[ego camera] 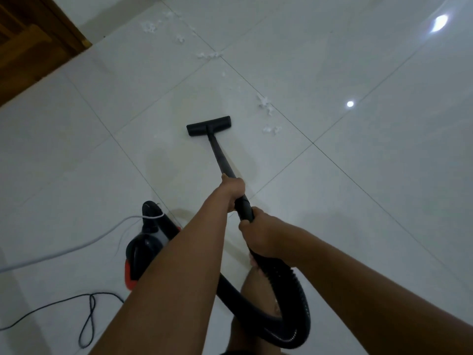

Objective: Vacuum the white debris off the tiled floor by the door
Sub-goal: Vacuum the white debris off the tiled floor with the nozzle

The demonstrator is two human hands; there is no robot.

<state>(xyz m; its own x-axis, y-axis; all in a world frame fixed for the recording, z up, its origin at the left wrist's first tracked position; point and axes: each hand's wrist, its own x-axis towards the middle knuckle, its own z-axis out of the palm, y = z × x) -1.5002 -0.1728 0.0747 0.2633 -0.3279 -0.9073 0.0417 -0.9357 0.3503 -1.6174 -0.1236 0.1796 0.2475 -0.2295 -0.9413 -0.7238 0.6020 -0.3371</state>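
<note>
My left hand [232,190] grips the black vacuum wand [222,158] partway up. My right hand [258,235] is closed around the wand's lower end where the ribbed black hose [298,295] joins it. The flat black floor nozzle [208,125] rests on the white tiled floor [358,175]. White debris [266,105] lies in small clumps to the right of the nozzle, apart from it. More debris [208,55] trails away along a grout line toward the far wall, with further bits [148,26] near the wooden door [28,47] at upper left.
The black and orange vacuum body [148,242] sits on the floor at lower left, beside my left forearm. A white cable [64,249] and a thin black cord [87,319] lie loose on the tiles to its left. My bare legs are below the hose loop.
</note>
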